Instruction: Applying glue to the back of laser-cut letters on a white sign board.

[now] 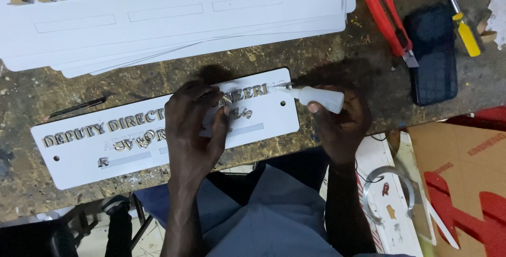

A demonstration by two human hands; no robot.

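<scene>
A long white sign plate (74, 157) with raised gold letters lies on the worn workbench in front of me. My left hand (194, 130) presses flat on its middle, fingers spread over the letters. My right hand (340, 125) grips a small white glue bottle (319, 99), whose thin nozzle points left and touches the plate's upper right end beside the last letters. A few loose small gold letters (240, 114) lie on the plate near my left fingertips.
A stack of larger white sign panels (174, 30) with gold letters fills the bench's far side. A red cutter (389, 17), a dark phone (433, 54) and a yellow-handled screwdriver (464, 28) lie at the far right. A black pen (74, 108) rests left of the plate.
</scene>
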